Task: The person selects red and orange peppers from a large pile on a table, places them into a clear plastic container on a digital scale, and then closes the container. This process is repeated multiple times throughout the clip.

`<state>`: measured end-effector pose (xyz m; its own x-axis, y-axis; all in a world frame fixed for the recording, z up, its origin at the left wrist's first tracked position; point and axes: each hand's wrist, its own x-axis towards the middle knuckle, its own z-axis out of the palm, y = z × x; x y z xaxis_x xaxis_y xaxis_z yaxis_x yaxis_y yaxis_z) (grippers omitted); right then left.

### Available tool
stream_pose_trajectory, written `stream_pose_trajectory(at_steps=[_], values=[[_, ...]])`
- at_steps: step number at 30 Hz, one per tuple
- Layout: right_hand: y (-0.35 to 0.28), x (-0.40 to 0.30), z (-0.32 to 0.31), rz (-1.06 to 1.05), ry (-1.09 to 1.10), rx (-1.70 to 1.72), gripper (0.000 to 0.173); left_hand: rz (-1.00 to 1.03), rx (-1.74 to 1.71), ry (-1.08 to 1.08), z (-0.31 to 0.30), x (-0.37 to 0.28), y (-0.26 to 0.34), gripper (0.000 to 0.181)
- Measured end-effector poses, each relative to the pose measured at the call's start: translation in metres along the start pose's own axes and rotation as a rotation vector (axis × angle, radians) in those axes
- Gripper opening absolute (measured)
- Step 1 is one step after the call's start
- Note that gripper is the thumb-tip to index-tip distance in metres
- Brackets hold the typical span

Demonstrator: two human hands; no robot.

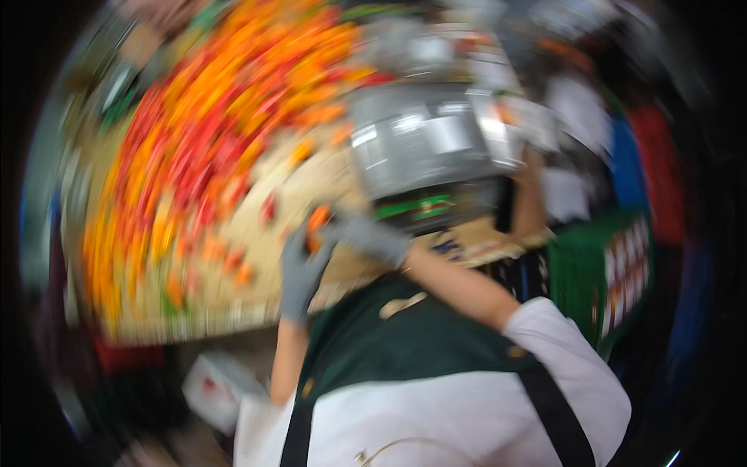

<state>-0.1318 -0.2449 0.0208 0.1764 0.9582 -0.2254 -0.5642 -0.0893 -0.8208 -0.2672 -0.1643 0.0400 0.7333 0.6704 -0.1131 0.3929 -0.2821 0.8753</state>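
My left hand (pixel 304 265), in a grey glove, is closed around an orange pepper (pixel 318 219) over the table's near edge. Close against it from the right is my right hand (pixel 367 236), also gloved in grey; blur hides whether its fingers touch the pepper or hold something small. Many red, orange and yellow peppers (pixel 204 134) cover the left and far parts of the tan tabletop (pixel 315 175). A single red pepper (pixel 268 208) lies just beyond my left hand, and small orange pieces (pixel 242 273) lie to its left.
A large shiny grey container (pixel 420 137) stands right of the peppers, with a green-and-black box (pixel 426 207) at its near side. A green crate (pixel 595 274) is to my right. Below the table's near edge is a white box or bag (pixel 222 388). The view is strongly blurred.
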Motion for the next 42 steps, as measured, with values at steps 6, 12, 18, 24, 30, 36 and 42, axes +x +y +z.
stream_pose_trajectory(at_steps=[6, 12, 18, 24, 30, 36, 42], values=[[0.013, -0.109, -0.043, -0.199, 0.336, -0.199, 0.037, -0.084, -0.202, -0.675, 0.062, -0.009, 0.066, 0.046], [0.021, -0.276, 0.0, -0.559, 1.117, 0.017, 0.023, 0.476, -0.133, -1.406, 0.174, -0.032, 0.127, 0.052], [0.06, -0.339, 0.042, -0.797, 1.421, -0.051, 0.021, 0.569, 0.057, -1.723, 0.214, -0.118, 0.177, 0.047], [0.095, -0.419, 0.068, -1.03, 1.597, 0.073, 0.024, 0.709, 0.052, -1.912, 0.274, -0.215, 0.188, 0.045], [0.169, -0.533, 0.114, -0.894, 2.036, 0.013, 0.034, 0.913, -0.077, -2.106, 0.31, -0.34, 0.194, 0.044], [0.199, -0.576, 0.177, -1.031, 2.378, -0.024, 0.033, 1.008, 0.208, -2.363, 0.405, -0.427, 0.155, 0.035], [0.229, -0.573, 0.202, -1.069, 2.6, 0.026, 0.031, 1.249, -0.054, -2.578, 0.327, -0.491, 0.186, 0.035]])
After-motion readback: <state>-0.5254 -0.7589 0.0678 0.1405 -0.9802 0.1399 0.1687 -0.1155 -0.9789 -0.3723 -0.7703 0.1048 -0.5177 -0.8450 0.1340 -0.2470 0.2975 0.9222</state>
